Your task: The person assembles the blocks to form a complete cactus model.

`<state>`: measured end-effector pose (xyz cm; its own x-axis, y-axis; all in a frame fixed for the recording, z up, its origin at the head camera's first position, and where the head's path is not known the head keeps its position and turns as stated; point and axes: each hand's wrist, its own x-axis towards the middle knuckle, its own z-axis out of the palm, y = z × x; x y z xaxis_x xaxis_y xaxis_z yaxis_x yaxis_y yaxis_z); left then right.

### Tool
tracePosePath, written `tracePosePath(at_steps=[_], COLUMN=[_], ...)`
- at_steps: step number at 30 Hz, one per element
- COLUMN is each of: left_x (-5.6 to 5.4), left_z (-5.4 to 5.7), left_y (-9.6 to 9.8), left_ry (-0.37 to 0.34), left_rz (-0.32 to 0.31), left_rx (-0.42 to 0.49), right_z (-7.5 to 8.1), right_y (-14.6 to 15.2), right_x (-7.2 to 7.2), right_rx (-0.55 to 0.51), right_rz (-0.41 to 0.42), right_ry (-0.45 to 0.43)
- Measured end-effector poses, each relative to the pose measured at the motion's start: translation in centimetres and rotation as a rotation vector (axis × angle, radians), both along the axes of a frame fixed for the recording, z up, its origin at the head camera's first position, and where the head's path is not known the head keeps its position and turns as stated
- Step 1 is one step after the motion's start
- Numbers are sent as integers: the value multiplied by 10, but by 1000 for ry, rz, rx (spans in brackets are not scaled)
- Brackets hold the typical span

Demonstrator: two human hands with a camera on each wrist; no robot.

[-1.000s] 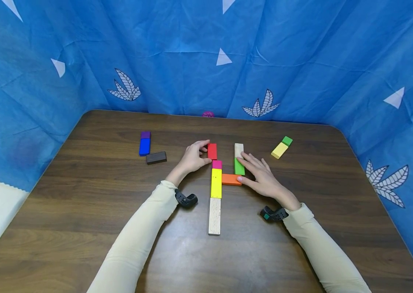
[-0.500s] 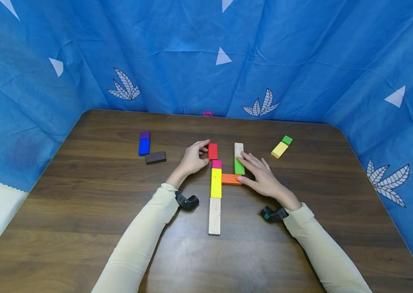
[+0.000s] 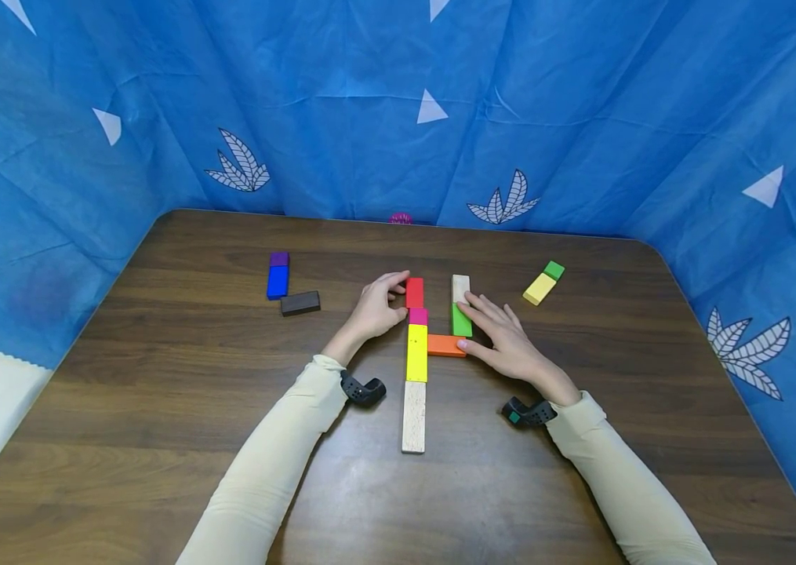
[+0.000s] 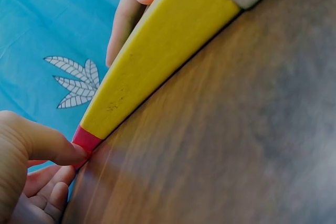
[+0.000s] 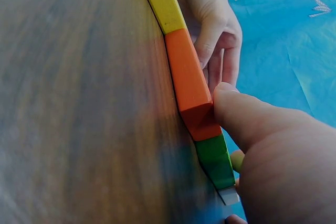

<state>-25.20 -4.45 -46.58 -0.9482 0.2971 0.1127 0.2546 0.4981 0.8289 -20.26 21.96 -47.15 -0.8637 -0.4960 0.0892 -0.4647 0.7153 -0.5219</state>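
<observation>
A line of blocks runs up the table: natural wood, yellow, pink, red. My left hand pinches the red block, finger at its far end and thumb near the pink one. An orange block juts right from the yellow one; a green block and a pale block stand beyond it. My right hand lies flat, fingers on the green and pale blocks, thumb against the end of the orange block.
A purple-and-blue pair and a dark brown block lie at the left. At the right lies a yellow-and-green pair. Blue cloth walls in the table on three sides. A small pink thing sits at the back edge.
My left hand has slid the red block a little to the right, into line against the pink block. The right hand has stayed put.
</observation>
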Motion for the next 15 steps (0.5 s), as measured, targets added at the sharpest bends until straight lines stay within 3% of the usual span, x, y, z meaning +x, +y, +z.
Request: tracePosePath(at_steps=[15], left_x=[2], left_z=[0], left_y=[5], left_ry=[50], left_rz=[-20], left_rx=[17], right_z=[3], right_y=[0], right_x=[1], right_rx=[1], right_rz=[3], right_ry=[-11])
